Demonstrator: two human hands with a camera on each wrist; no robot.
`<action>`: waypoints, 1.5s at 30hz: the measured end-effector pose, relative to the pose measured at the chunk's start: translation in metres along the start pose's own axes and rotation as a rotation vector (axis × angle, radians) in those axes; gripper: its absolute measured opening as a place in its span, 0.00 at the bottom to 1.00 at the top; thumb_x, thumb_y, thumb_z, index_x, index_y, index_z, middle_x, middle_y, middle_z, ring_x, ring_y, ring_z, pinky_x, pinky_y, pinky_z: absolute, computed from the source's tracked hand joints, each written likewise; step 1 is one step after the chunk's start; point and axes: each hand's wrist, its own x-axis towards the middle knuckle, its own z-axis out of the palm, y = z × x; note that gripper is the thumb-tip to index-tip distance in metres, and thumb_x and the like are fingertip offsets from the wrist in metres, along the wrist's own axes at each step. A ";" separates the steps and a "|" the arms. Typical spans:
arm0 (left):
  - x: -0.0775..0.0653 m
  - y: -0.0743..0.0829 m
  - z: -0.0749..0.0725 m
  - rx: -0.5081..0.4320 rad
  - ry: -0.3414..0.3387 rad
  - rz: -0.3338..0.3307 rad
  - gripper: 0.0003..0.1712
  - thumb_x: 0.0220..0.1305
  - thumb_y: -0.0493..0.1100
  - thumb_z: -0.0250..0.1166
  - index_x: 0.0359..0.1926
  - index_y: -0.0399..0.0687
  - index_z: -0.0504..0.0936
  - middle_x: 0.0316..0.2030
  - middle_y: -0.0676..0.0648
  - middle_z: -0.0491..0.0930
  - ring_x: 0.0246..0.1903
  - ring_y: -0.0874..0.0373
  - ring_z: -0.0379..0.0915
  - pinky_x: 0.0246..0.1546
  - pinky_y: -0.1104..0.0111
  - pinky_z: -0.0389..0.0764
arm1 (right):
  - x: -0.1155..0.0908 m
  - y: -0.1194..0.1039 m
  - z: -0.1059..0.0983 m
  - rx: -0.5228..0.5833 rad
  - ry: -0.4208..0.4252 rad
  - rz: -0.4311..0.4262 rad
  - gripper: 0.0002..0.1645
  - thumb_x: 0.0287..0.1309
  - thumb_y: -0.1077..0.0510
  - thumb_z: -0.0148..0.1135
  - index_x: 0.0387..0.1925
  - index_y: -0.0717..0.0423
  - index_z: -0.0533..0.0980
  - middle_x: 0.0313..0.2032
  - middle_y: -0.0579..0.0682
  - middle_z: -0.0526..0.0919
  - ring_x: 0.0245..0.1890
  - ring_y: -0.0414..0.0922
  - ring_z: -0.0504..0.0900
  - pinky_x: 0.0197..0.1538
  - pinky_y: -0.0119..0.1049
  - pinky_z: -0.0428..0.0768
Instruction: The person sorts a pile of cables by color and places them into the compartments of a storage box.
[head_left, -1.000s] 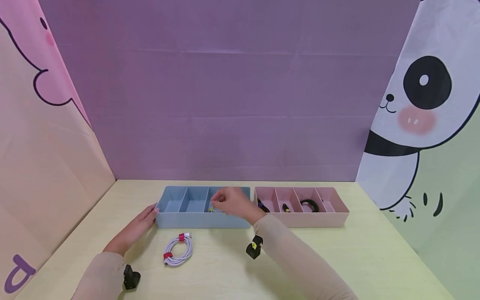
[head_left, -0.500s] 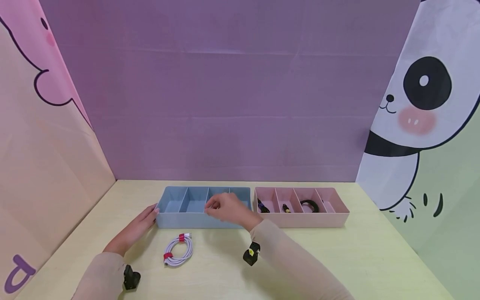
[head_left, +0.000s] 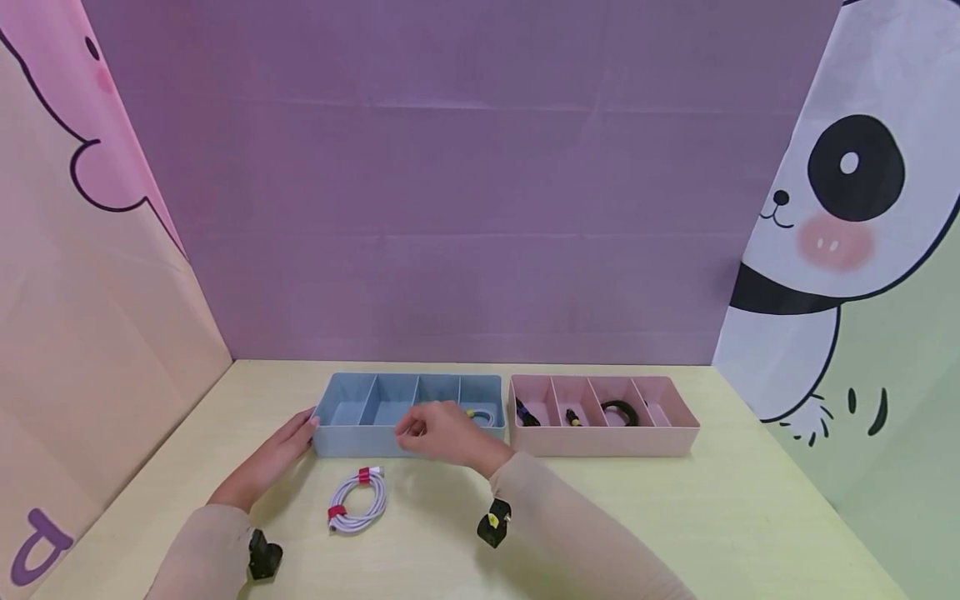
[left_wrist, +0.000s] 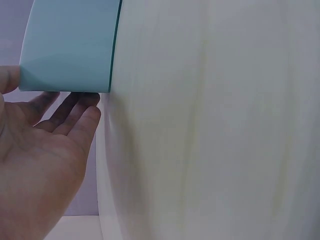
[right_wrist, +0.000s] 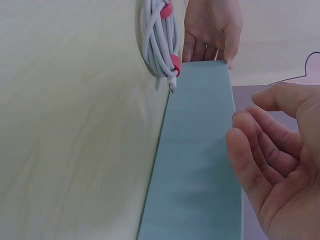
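My left hand [head_left: 273,458] rests its fingers against the left end of a blue divided storage box [head_left: 375,442]; in the left wrist view the fingertips touch the end wall and the thumb [left_wrist: 9,79] is by its edge. Over the box's front wall, my right hand [head_left: 442,433] hovers with loosely bent fingers, holding nothing. A pale coiled cable [head_left: 480,414] with a yellow tie lies in the box's rightmost compartment. In front of the box, a whitish coiled cable [head_left: 357,501] bound with two red straps lies on the table.
Right of the blue box stands a pink divided box [head_left: 615,442]. It holds a dark cable [head_left: 527,414], a small black-and-yellow item [head_left: 573,417] and a black coiled cable [head_left: 621,410]. A purple backdrop [head_left: 465,208] rises behind the table [head_left: 600,517].
My right hand has moved left and toward me, away from the blue box's right compartments, uncovering the pale cable there. The left hand stays in place.
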 end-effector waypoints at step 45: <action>0.000 -0.002 -0.001 0.022 -0.007 -0.026 0.47 0.78 0.67 0.36 0.79 0.38 0.35 0.76 0.27 0.35 0.73 0.26 0.31 0.66 0.30 0.38 | -0.005 -0.003 0.056 -0.043 -0.078 0.217 0.11 0.59 0.48 0.72 0.32 0.52 0.86 0.18 0.42 0.78 0.16 0.37 0.72 0.19 0.28 0.70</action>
